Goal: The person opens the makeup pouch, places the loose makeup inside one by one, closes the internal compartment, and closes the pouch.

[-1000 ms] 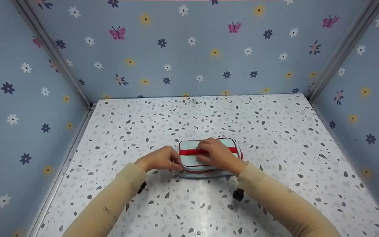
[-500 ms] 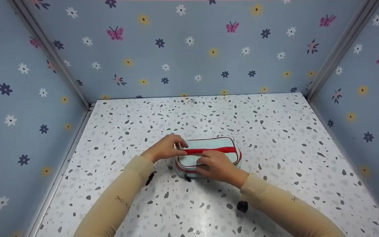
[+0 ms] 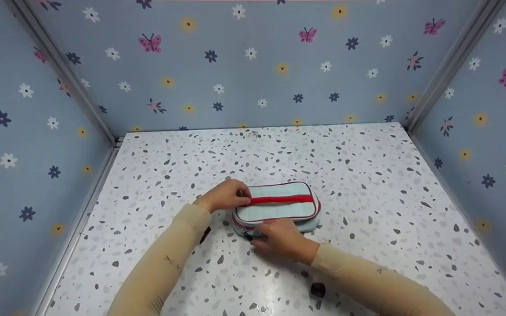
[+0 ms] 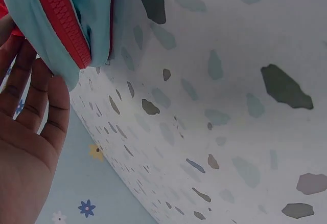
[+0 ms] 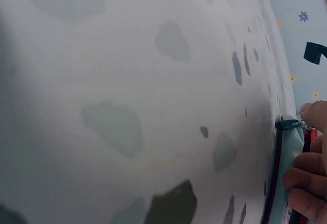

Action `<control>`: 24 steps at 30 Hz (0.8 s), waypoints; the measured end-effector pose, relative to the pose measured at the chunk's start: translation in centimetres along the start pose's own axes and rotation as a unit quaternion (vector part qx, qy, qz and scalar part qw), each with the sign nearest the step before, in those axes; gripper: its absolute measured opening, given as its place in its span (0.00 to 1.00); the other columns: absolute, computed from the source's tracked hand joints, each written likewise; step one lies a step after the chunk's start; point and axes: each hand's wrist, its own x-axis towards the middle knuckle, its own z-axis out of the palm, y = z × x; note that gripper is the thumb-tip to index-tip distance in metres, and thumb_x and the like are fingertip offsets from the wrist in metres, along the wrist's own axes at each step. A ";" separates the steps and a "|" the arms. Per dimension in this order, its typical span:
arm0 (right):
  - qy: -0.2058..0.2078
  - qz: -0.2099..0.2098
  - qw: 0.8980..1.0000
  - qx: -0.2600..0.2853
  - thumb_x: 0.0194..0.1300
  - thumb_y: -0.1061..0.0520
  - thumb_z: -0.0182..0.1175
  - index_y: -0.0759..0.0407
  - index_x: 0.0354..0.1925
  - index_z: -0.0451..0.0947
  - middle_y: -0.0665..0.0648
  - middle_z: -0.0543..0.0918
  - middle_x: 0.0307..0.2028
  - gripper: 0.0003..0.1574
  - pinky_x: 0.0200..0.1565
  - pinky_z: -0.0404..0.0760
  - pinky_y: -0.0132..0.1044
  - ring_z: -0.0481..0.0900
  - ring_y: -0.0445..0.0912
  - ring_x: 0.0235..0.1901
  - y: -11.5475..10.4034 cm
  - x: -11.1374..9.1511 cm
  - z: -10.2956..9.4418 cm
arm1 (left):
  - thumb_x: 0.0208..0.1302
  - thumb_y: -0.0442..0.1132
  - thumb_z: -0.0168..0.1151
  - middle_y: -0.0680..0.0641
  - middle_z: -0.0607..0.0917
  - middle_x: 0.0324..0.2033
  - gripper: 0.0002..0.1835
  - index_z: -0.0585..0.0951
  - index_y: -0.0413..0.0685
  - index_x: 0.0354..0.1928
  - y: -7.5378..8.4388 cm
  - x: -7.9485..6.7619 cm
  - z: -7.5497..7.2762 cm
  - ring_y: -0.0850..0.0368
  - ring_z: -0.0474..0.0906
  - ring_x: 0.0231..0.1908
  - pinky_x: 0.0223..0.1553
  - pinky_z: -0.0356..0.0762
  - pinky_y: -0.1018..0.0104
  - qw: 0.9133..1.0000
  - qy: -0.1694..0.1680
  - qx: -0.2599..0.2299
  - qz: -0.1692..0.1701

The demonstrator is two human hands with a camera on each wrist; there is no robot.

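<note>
A pale blue zip pouch (image 3: 275, 210) with red piping lies on the table, a red strap (image 3: 281, 199) running across its top. My left hand (image 3: 229, 195) pinches the left end of this strap between thumb and index finger. In the left wrist view, the other fingers (image 4: 59, 106) lie against the pouch's end, near the red zip (image 4: 64, 24). My right hand (image 3: 281, 239) is at the pouch's front side, fingers bent loosely. The right wrist view has the thumb (image 5: 311, 112) right beside the dark zip pull (image 5: 288, 125), which hangs uncovered, and the fingertips against the pouch's side.
The white speckled table (image 3: 182, 158) spreads around the pouch. Blue flowered panels (image 3: 253, 79) stand at the back and both sides, with metal posts (image 3: 450, 66) at the corners. A small black piece (image 3: 318, 289) shows below the right sleeve.
My left hand has moved from the pouch's front left corner up to the strap's end. My right hand has come off the top and strap, down to the front side by the zip pull.
</note>
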 end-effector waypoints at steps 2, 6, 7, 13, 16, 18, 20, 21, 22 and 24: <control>-0.005 0.010 1.000 -0.005 0.69 0.41 0.74 0.51 0.37 0.86 0.47 0.86 0.28 0.17 0.28 0.77 0.38 0.80 0.43 0.27 -0.3 0.3 0.2 | 0.76 0.39 0.67 0.49 0.90 0.38 0.06 0.91 0.47 0.43 0.0 0.1 0.0 0.59 0.80 0.37 0.45 0.80 0.62 1.000 -0.002 -0.003 -0.006; -0.020 0.028 0.999 -0.012 0.69 0.40 0.74 0.51 0.35 0.85 0.47 0.84 0.27 0.18 0.28 0.75 0.37 0.77 0.42 0.26 -0.9 0.8 0.5 | 0.74 0.39 0.68 0.49 0.90 0.40 0.07 0.91 0.47 0.47 -0.1 0.3 0.1 0.59 0.81 0.40 0.49 0.82 0.61 1.000 -0.012 -0.022 -0.009; -0.024 0.032 0.999 -0.014 0.69 0.39 0.74 0.51 0.35 0.85 0.47 0.84 0.26 0.19 0.27 0.74 0.36 0.77 0.42 0.25 -1.0 1.0 0.6 | 0.73 0.40 0.70 0.49 0.91 0.41 0.08 0.91 0.48 0.48 -0.2 0.4 0.2 0.59 0.82 0.41 0.51 0.83 0.60 0.999 -0.016 -0.028 -0.009; -0.049 0.053 0.997 -0.035 0.70 0.37 0.72 0.51 0.36 0.85 0.46 0.81 0.24 0.21 0.25 0.71 0.36 0.72 0.41 0.22 -1.8 1.8 0.9 | 0.67 0.40 0.77 0.49 0.92 0.42 0.09 0.92 0.48 0.47 -0.4 0.6 0.4 0.57 0.84 0.42 0.53 0.84 0.58 0.999 -0.023 -0.036 -0.003; -0.047 0.053 0.996 -0.054 0.71 0.40 0.72 0.52 0.37 0.86 0.48 0.82 0.24 0.18 0.26 0.76 0.38 0.74 0.42 0.22 -2.0 2.1 1.2 | 0.68 0.40 0.77 0.49 0.92 0.41 0.07 0.92 0.47 0.45 -0.5 0.7 0.4 0.58 0.83 0.41 0.52 0.83 0.60 0.999 -0.022 -0.030 0.002; -0.037 0.051 0.996 -0.066 0.72 0.44 0.71 0.54 0.35 0.86 0.49 0.84 0.24 0.16 0.26 0.80 0.41 0.77 0.45 0.21 -2.1 2.2 1.4 | 0.68 0.39 0.76 0.48 0.91 0.41 0.07 0.91 0.46 0.45 -0.5 0.7 0.4 0.59 0.82 0.41 0.52 0.82 0.60 0.999 -0.023 -0.030 0.004; -0.028 0.049 0.996 -0.074 0.71 0.47 0.70 0.55 0.34 0.87 0.51 0.85 0.25 0.13 0.27 0.82 0.44 0.79 0.47 0.22 -2.1 2.2 1.6 | 0.69 0.40 0.76 0.47 0.91 0.41 0.08 0.91 0.45 0.45 -0.6 0.7 0.5 0.59 0.81 0.41 0.52 0.82 0.60 0.999 -0.022 -0.032 0.009; -0.023 0.048 0.996 -0.076 0.71 0.49 0.70 0.55 0.33 0.87 0.51 0.86 0.24 0.12 0.27 0.83 0.45 0.80 0.48 0.22 -2.1 2.2 1.6 | 0.69 0.40 0.76 0.47 0.91 0.41 0.08 0.91 0.45 0.46 -0.7 0.8 0.5 0.59 0.81 0.41 0.53 0.81 0.60 0.999 -0.023 -0.032 0.010; -0.021 0.048 0.996 -0.077 0.70 0.50 0.69 0.55 0.32 0.86 0.51 0.85 0.24 0.12 0.27 0.83 0.45 0.80 0.48 0.21 -2.2 2.1 1.6 | 0.69 0.40 0.76 0.47 0.91 0.41 0.08 0.91 0.45 0.46 -0.7 0.8 0.6 0.59 0.81 0.42 0.53 0.81 0.60 0.999 -0.023 -0.033 0.011; -0.018 0.047 0.996 -0.074 0.69 0.51 0.68 0.55 0.30 0.86 0.51 0.85 0.23 0.11 0.26 0.82 0.45 0.79 0.48 0.21 -2.2 2.0 1.6 | 0.69 0.40 0.75 0.47 0.90 0.41 0.08 0.90 0.45 0.46 -0.9 0.7 0.6 0.59 0.80 0.42 0.52 0.80 0.61 0.999 -0.021 -0.032 0.015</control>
